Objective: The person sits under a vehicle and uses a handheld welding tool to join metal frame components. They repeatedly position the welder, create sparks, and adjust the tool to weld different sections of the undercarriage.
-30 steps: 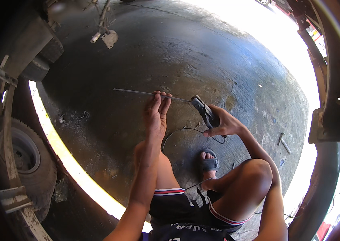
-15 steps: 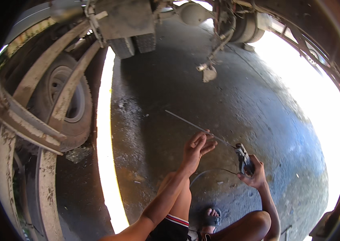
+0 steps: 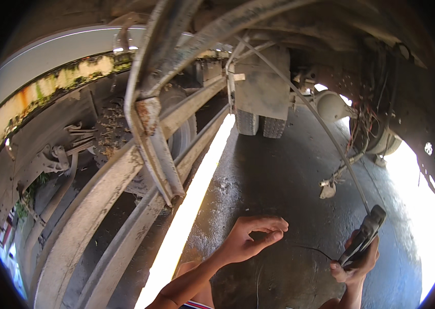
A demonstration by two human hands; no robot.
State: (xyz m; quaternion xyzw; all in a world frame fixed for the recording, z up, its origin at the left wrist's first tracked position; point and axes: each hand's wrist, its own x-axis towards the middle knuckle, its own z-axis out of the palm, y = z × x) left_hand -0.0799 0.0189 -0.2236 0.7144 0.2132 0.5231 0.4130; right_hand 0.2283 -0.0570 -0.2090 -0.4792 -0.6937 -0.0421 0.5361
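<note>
In my right hand (image 3: 357,270) is a dark welding electrode holder (image 3: 364,233), its handle wrapped by my fingers. A long, thin grey welding rod (image 3: 334,144) is clamped in its jaws and slants up and to the left, toward the metal frame overhead. A thin dark cable (image 3: 314,249) runs from the holder's lower end. My left hand (image 3: 248,240) hovers to the left of the holder with nothing in it. Its fingers are curved and the thumb stands a little apart from them.
Rusty steel beams (image 3: 91,198) cross the left side, with a braced bracket (image 3: 150,121) rising above them. Truck tyres (image 3: 274,127) stand at the back beneath a grey box (image 3: 262,82). Loose wires and a hanging linkage (image 3: 327,188) are at the right. Bare concrete floor (image 3: 269,170) lies below.
My view has tilted up toward the frame and left. The holder and rod have risen, with the rod now pointing up. My left hand has come away from the rod.
</note>
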